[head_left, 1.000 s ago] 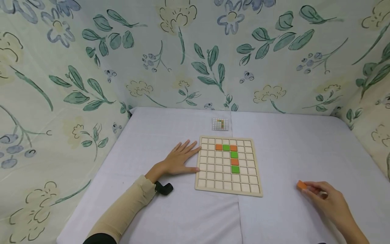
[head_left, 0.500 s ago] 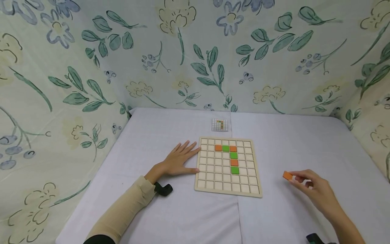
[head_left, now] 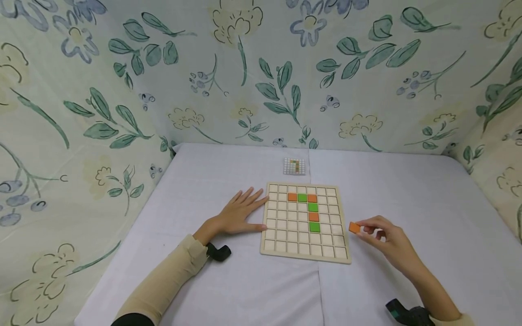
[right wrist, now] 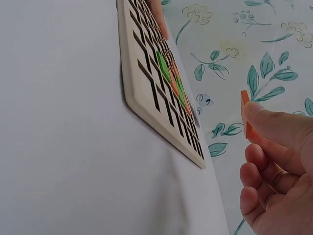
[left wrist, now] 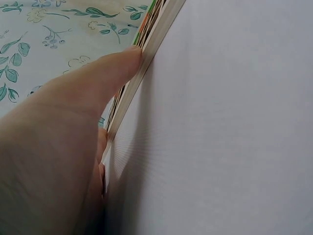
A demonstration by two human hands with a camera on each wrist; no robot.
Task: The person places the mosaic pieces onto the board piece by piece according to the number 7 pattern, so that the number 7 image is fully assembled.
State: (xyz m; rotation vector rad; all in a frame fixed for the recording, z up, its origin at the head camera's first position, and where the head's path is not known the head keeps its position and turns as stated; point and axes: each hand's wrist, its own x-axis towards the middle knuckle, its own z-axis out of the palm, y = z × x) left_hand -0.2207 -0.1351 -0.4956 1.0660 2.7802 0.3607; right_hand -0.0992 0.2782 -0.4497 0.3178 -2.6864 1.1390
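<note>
A wooden grid board [head_left: 305,257] lies flat on the table, with orange and green square tiles set in some of its cells. My left hand [head_left: 236,216] is spread flat beside it, thumb and a fingertip touching the board's left edge; the thumb [left wrist: 122,66] rests on that edge in the left wrist view. Just off the board's right side, my right hand [head_left: 387,237] pinches an orange square tile [head_left: 355,227] between thumb and fingers. The right wrist view shows this orange tile [right wrist: 246,115] edge-on, held apart from the board.
A small card [head_left: 294,166] with a printed coloured grid lies behind the board. White cloth [head_left: 244,285] covers the table, and a floral curtain [head_left: 261,77] hangs around the back and sides. Black wrist devices [head_left: 219,252] sit at both wrists.
My right hand has carried the orange tile leftward from the right side of the table to near the board's right edge. The left hand and board have stayed still.
</note>
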